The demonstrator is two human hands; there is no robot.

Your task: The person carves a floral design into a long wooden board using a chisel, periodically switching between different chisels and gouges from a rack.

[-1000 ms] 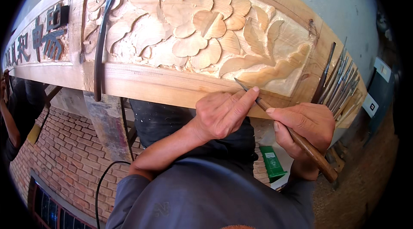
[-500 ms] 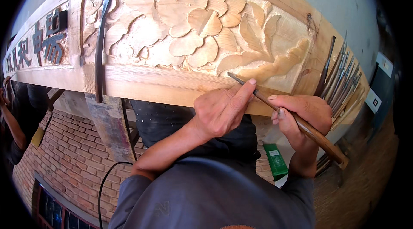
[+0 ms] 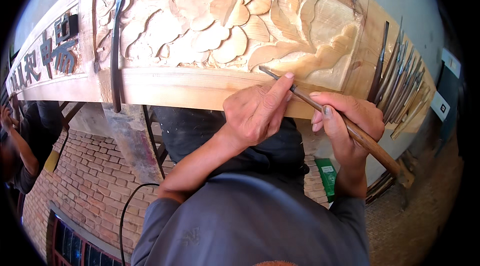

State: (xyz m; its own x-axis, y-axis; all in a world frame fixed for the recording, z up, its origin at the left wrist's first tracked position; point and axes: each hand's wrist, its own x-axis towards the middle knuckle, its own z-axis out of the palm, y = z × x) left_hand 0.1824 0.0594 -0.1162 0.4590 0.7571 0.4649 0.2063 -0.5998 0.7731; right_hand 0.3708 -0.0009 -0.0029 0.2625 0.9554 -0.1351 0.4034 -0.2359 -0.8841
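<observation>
A carving chisel (image 3: 374, 146) with a long brown wooden handle slants across the lower edge of a pale carved wooden panel (image 3: 200, 81). My right hand (image 3: 354, 116) is wrapped round its handle. Closer to the blade, my left hand (image 3: 255, 112) is closed on the metal shank, with the index finger laid along it. The dark blade tip rests at the lower left end of a carved leaf (image 3: 305, 65), beside the panel's border. Above it stand a large relief flower (image 3: 200, 3) and more leaves.
Several carving tools (image 3: 397, 78) lie side by side on the panel's right end. A dark metal strap (image 3: 116, 51) crosses the panel at left, beyond which are dark raised characters (image 3: 64, 56). Below are a green box (image 3: 326, 176) and a black cable (image 3: 124, 211). Another person (image 3: 22, 153) is at far left.
The whole view has shifted slightly, so the panel and both hands appear higher. Both grips on the chisel look the same, and its tip is at nearly the same spot by the leaf.
</observation>
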